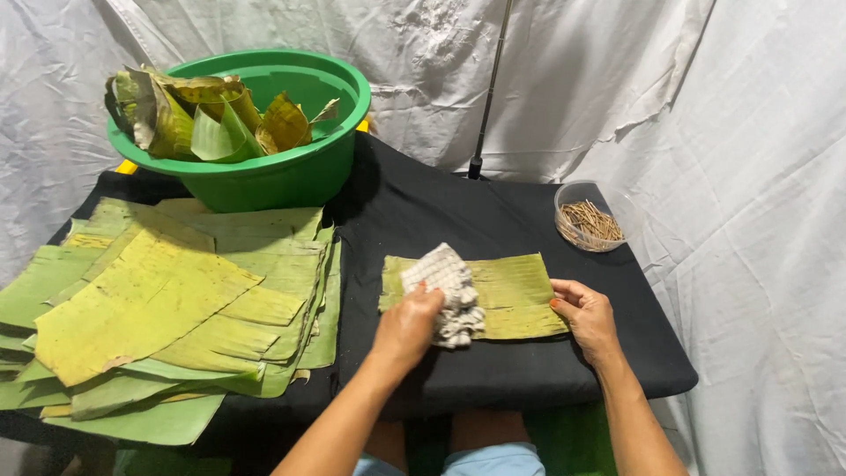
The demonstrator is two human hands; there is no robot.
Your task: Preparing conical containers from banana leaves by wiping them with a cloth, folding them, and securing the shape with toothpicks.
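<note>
A rectangular piece of green banana leaf [511,295] lies flat on the black table [458,211] in front of me. My left hand [407,324] grips a white checked cloth [445,286] and presses it on the left half of that leaf. My right hand [585,316] rests flat on the leaf's right edge, fingers apart, holding it down.
A large stack of cut banana leaves [167,308] covers the left side of the table. Behind it stands a green plastic basin [273,172] with folded leaf pieces. A small clear container of thin brown sticks [589,220] sits at the far right. White sheeting hangs all around.
</note>
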